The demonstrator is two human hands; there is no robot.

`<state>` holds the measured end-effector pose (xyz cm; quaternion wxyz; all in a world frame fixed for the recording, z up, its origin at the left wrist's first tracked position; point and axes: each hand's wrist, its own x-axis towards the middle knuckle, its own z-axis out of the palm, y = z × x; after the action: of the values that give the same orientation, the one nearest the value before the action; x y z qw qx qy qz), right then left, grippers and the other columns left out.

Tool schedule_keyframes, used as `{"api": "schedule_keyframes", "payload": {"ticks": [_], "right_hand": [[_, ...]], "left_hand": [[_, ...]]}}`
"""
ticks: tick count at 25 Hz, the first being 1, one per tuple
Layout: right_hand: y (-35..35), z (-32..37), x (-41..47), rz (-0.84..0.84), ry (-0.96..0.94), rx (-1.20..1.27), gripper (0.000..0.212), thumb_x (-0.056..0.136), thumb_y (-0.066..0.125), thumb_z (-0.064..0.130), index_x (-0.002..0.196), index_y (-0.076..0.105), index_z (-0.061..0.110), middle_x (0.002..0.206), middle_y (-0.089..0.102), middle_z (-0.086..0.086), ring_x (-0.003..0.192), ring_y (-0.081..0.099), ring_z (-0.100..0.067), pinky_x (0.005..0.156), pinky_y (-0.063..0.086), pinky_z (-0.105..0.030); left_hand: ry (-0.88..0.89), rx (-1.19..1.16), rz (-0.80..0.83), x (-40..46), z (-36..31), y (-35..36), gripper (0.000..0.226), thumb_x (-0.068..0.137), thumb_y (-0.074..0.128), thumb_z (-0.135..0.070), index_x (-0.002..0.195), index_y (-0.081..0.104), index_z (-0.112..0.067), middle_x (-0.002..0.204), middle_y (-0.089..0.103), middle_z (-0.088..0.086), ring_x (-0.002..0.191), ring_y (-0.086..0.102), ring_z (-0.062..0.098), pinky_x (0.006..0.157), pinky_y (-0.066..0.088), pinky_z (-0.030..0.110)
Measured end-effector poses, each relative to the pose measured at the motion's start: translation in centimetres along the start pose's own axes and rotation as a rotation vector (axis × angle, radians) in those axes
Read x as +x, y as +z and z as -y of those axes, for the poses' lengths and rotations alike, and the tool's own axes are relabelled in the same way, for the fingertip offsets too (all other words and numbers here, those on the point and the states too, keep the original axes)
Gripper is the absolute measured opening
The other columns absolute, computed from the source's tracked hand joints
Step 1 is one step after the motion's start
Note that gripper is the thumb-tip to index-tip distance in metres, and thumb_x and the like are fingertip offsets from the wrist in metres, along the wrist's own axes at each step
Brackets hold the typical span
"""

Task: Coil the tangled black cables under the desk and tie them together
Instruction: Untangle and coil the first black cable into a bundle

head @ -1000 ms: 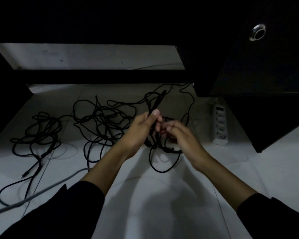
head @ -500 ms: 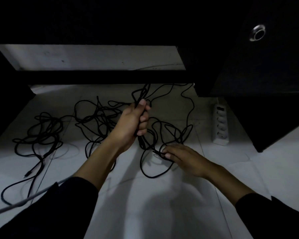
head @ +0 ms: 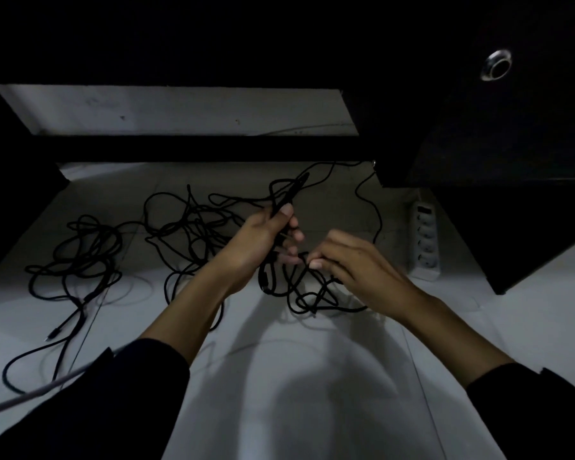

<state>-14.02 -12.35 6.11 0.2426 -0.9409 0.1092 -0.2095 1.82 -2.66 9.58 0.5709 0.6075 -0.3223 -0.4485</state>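
The desk [head: 213, 34] filled the top of the view as a dark mass, and its drawer unit [head: 498, 134], fitted with a round metal pull [head: 497, 65], stood at the right. The floor [head: 312, 393] of pale tiles lay below, and it was there, under the desk, that the cables [head: 193, 234] were spread. They were seen as one loose tangle at the middle and a second heap [head: 77, 257] well apart to the left, so most of the work was judged not yet done. A white power strip [head: 425, 242] lay on the floor beside the drawer unit, and a grey cord [head: 30, 393] was seen crossing the lower left corner.

The left hand [head: 266, 240] was raised above the floor, with its fingers curled round a gathered bunch of cable whose ends stood up past the thumb. The bunch was judged to be held upright there so that fresh loops could be laid against it. The right hand [head: 349, 263] was held just beside the left, palm down. Its fingertips [head: 314, 264] appeared to be pinching a strand, though motion blur left the exact hold uncertain. Loops [head: 312, 293] hung below both hands onto the floor. Both forearms were stretched forward from dark sleeves, converging on the bunch.
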Motion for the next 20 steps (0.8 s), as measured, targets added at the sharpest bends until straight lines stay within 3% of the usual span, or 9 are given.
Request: {"api": "schedule_keyframes", "payload": {"ticks": [3,7,9,13,17,20], "right_hand": [[-0.1,1.4,0.4,-0.014,0.072,0.104,0.016,0.091,0.064,0.022,0.093,0.049,0.016,0.085,0.052,0.014,0.079,0.055,0.007,0.065,0.042,-0.011],[0.4,2.5,0.9,-0.126,0.042,0.091,0.04,0.082,0.075,0.015,0.091,0.036,0.017,0.085,0.043,0.013,0.078,0.051,0.012,0.064,0.04,-0.008],[1.0,2.6,1.1,-0.211,-0.005,-0.003,0.048,0.078,0.078,0.014,0.094,0.033,0.021,0.091,0.034,0.009,0.077,0.043,0.003,0.066,0.038,-0.008],[1.2,2.3,1.1,-0.248,-0.007,-0.028,0.047,0.076,0.078,0.011,0.097,0.036,0.016,0.101,0.032,0.003,0.072,0.04,-0.005,0.06,0.041,-0.01],[1.1,2.2,0.9,-0.173,0.114,0.159,0.04,0.079,0.078,0.018,0.091,0.04,0.016,0.095,0.035,0.008,0.071,0.048,0.003,0.06,0.038,-0.006],[1.1,1.3,0.3,-0.16,0.2,0.227,0.036,0.079,0.077,0.029,0.09,0.045,0.017,0.09,0.042,0.012,0.072,0.046,-0.001,0.061,0.04,-0.012]], "left_hand": [[-0.022,0.075,0.047,0.0,0.4,0.3,0.031,0.102,0.039,-0.033,0.095,0.052,-0.006,0.093,0.064,0.011,0.083,0.065,0.019,0.071,0.058,0.029],[0.036,0.23,0.08,-0.2,1.0,0.8,0.041,0.102,0.038,-0.035,0.112,0.056,0.001,0.106,0.066,0.011,0.094,0.065,0.015,0.067,0.052,0.009],[0.03,0.238,0.078,-0.1,0.8,0.9,0.038,0.102,0.039,-0.034,0.109,0.055,0.0,0.1,0.067,0.008,0.086,0.067,0.017,0.062,0.053,0.015],[0.008,0.348,0.159,-0.3,0.7,1.1,0.035,0.102,0.037,-0.036,0.104,0.049,-0.003,0.072,0.06,0.012,0.047,0.059,0.018,0.042,0.048,0.025],[0.02,0.467,0.129,0.1,0.5,0.7,0.029,0.102,0.039,-0.034,0.092,0.048,-0.009,0.064,0.052,0.007,0.037,0.045,0.007,0.039,0.035,0.02],[0.047,0.624,0.054,0.5,0.0,0.4,0.034,0.101,0.041,-0.034,0.094,0.052,-0.003,0.066,0.052,0.002,0.04,0.043,0.001,0.043,0.034,0.017]]}}
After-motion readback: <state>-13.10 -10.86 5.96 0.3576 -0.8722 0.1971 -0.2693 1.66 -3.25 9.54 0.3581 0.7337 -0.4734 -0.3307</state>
